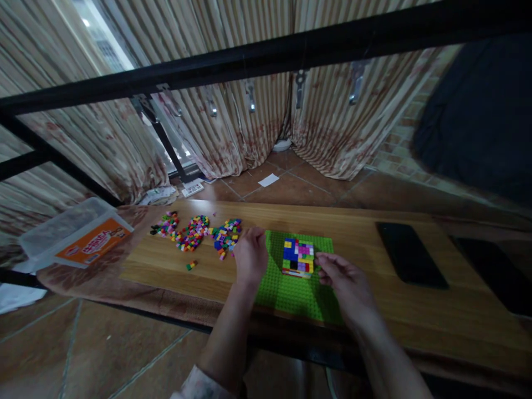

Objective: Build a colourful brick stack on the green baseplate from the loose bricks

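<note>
A green baseplate (291,293) lies on the wooden table (357,233). On it stands a small multicoloured brick block (298,257). My right hand (343,280) is at the block's right side, fingers curled and touching it near the edge. My left hand (250,256) rests at the baseplate's left edge, fingers bent down toward the loose bricks; whether it holds one is hidden. A pile of loose coloured bricks (197,231) lies left of my left hand. One stray brick (190,266) sits nearer the front edge.
A clear plastic box with an orange label (78,235) sits at the table's left end. Two dark flat devices (409,254) (494,266) lie on the right. A black metal frame (266,55) crosses overhead. Striped curtains and tiled floor lie beyond.
</note>
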`<state>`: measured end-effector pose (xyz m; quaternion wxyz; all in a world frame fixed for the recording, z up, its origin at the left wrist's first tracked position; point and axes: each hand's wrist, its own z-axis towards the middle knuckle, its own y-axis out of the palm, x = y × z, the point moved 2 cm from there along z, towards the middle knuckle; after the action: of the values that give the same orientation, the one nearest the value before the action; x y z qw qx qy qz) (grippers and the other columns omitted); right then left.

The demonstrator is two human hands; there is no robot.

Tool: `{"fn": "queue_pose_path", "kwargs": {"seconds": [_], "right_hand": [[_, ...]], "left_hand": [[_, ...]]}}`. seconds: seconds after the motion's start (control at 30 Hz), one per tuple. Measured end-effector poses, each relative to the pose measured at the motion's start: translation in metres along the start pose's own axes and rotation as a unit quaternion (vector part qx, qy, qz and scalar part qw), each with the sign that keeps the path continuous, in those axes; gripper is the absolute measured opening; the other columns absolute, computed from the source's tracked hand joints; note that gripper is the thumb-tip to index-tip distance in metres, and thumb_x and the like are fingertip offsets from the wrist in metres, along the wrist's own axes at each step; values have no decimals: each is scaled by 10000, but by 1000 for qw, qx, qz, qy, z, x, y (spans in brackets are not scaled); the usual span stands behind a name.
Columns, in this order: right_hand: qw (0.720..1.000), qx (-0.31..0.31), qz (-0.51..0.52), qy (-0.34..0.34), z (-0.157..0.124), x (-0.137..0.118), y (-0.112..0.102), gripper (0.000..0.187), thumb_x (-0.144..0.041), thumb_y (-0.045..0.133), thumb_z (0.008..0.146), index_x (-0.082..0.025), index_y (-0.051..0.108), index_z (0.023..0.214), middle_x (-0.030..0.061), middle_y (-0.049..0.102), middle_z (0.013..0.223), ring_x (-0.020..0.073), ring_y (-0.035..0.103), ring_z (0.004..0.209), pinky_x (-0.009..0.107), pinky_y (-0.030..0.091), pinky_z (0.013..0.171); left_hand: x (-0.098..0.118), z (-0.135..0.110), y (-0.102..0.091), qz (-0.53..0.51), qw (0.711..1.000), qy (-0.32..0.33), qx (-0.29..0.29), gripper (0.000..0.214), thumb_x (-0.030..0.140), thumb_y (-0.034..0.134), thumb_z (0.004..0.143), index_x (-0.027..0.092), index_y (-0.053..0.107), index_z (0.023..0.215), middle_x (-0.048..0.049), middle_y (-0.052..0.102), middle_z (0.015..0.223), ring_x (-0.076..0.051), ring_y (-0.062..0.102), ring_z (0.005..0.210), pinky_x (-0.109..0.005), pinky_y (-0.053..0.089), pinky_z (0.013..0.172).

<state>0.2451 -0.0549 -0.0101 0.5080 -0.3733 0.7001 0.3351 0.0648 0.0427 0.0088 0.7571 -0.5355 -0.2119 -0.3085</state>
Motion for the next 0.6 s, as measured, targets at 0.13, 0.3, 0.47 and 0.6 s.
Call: {"fn": "queue_pose_path", "kwargs": {"seconds": [0.13,0.3,0.47,0.6], "right_hand": [[1000,5,-1,4,-1,-2,1,408,-525,754,616,-197,722,857,32,687,775,129,560,647,262,456,594],[1000,1,6,4,-1,-2,3,417,-524,762,606,-194,717,857,26,679,748,126,556,625,257,451,581],[1000,-1,4,1,-2,-2,6,415,-533,743,632,-188,710,861,29,680,744,132,566,631,255,449,581],[1000,-1,-2,0,-3,-3,6,426,-537,743,625,-186,710,862,33,686,748,137,574,637,261,453,586]], "left_hand": [[12,-24,-3,-198,979,9,-40,124,193,566,839,180,672,901,-30,696,853,-150,649,800,-255,498,739],[27,-42,-4,-172,978,74,-97,144,162,585,834,194,663,951,-32,703,910,-153,656,840,-280,515,793],[37,-40,-2,-86,979,153,-104,152,127,561,854,202,643,957,-38,697,912,-178,636,887,-317,513,814],[43,-39,0,-64,975,186,-103,158,124,553,865,206,633,974,-38,692,938,-181,626,909,-322,509,835]]}}
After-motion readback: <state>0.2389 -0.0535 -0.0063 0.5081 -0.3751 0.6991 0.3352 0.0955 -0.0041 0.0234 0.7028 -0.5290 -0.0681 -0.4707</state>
